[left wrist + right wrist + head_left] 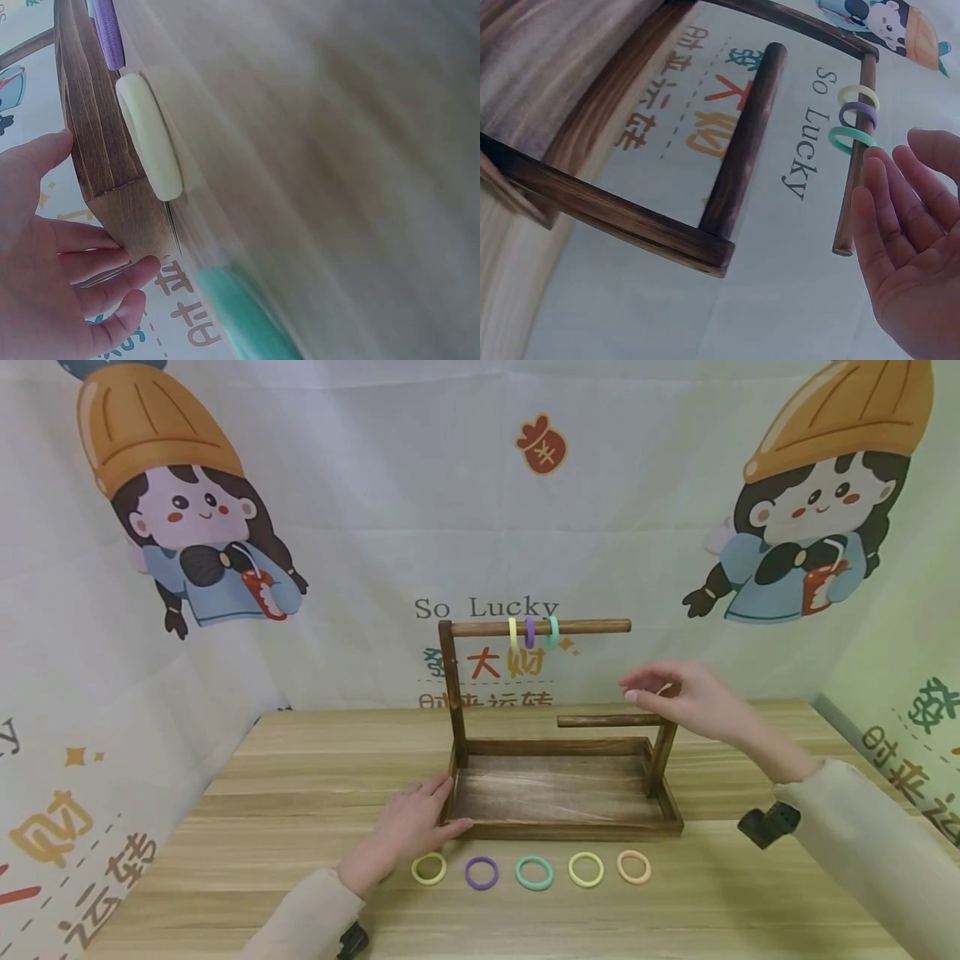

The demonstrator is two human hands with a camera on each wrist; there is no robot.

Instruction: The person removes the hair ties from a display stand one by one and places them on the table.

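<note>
A dark wooden rack (566, 829) with a tray base and two horizontal rods stands on the table. My left hand (408, 827) rests on the tray's front left corner, thumb on the front edge and fingers along the left side. Yellow, purple and green rings (553, 632) hang on the upper rod (592, 627). My right hand (686, 697), holding nothing, is raised above the right end of the lower rod (600, 722), its fingers loosely bent. In the right wrist view its fingertips overlap the upper rod near the green ring (841, 140).
Several rings lie in a row before the tray: a yellow ring (429, 882), a purple ring (482, 887), a green ring (534, 887), another yellow ring (586, 883) and an orange ring (633, 880). A printed cloth (360, 527) hangs behind the wooden table (315, 793).
</note>
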